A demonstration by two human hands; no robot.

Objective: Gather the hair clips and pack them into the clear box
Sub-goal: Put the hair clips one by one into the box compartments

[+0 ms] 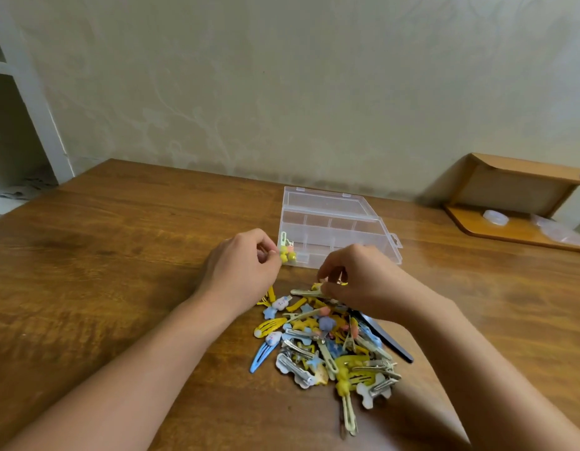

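On a brown wooden table (pixel 119 255), against a pale wall:

Item, clear box (pixel 334 226): transparent plastic, divided into compartments, lid folded back flat toward the wall. It sits beyond the hands, near the middle of the table. The compartments look unfilled, though the clear plastic makes this hard to read.

Item, pile of hair clips (pixel 331 346): a loose heap in yellow, blue, white and bare metal, lying on the table just in front of the box and nearer the person. It includes a blue snap clip (pixel 261 356) at the left edge, a white bone-shaped clip (pixel 370 393) at the near right, and a long pale alligator clip (pixel 348 415) pointing toward the camera. A dark flat object (pixel 389 336) lies along the right side of the heap, partly under the right forearm.

Item, left hand (pixel 243 265): fingers curled, pinching a beaded clip (pixel 287 252) with yellow and pink beads, held upright just beside the box's near-left corner.

Item, right hand (pixel 357 278): fingers curled downward, pinching a pale clip (pixel 306 291) at the far edge of the heap, close to the front of the box.

Item, wooden shelf (pixel 516 206): at far right beyond the table, bearing a roll of clear tape (pixel 495 218).
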